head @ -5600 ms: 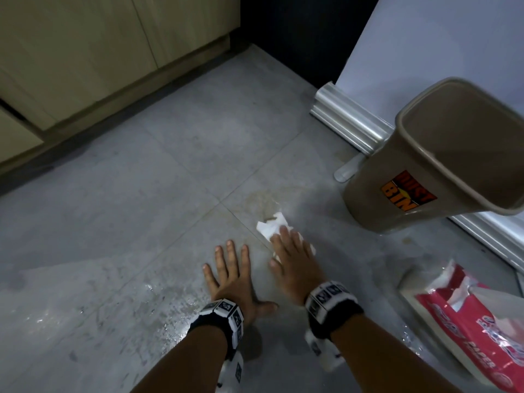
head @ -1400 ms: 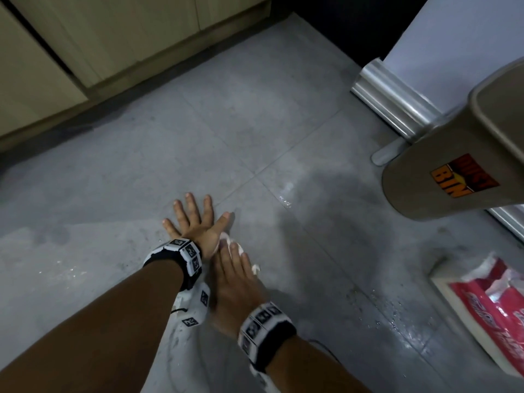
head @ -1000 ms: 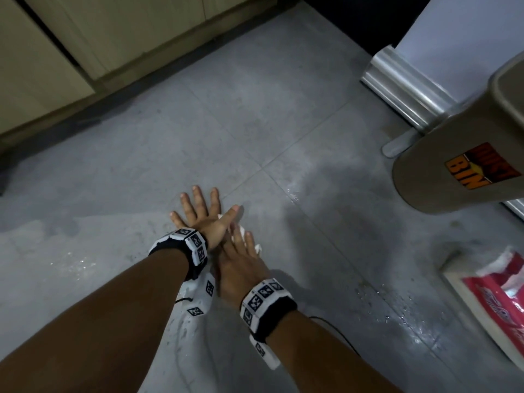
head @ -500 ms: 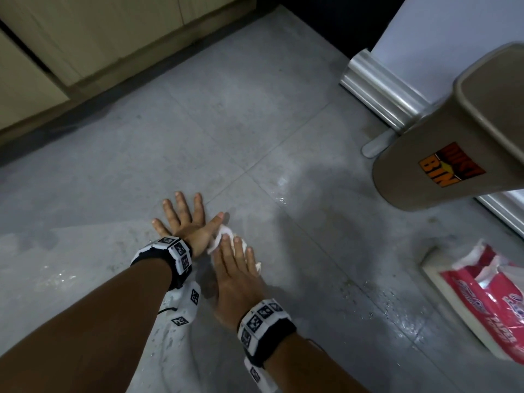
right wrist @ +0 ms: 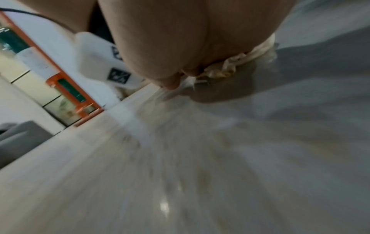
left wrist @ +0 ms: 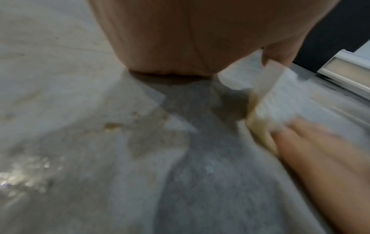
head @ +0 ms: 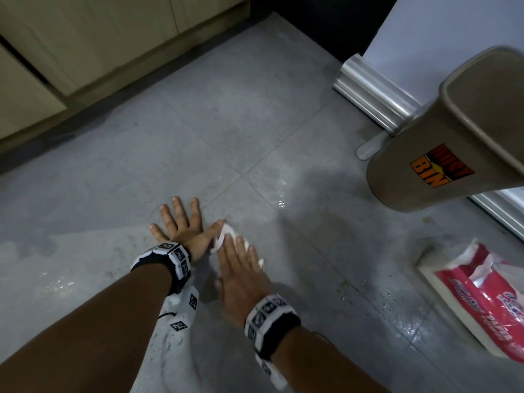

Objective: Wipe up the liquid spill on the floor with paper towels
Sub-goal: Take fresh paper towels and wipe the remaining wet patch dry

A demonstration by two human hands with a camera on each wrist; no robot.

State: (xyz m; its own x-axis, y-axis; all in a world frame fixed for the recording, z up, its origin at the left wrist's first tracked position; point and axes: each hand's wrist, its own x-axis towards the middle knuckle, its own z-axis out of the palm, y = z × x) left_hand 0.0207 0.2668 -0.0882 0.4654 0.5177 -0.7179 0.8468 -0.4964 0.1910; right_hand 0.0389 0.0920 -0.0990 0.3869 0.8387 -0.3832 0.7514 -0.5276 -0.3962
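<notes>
step in hand: wiping. the right hand (head: 241, 268) presses the towel (head: 224, 235) flat on the floor (head: 170, 143), fingers straight; the left hand (head: 178, 225) lies flat just beside it, holding nothing. next move calls for reaching the wet patch (head: 54, 282) at left.

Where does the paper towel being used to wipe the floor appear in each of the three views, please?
Head: the paper towel lies just below centre, under the right hand, beside the left thumb.
Left wrist: right of centre, white with a yellowed edge, in front of the right hand's fingertips.
Right wrist: upper centre, crumpled and yellowed, under the palm.
Shared landmark: the grey floor tiles, wet in places.
</notes>
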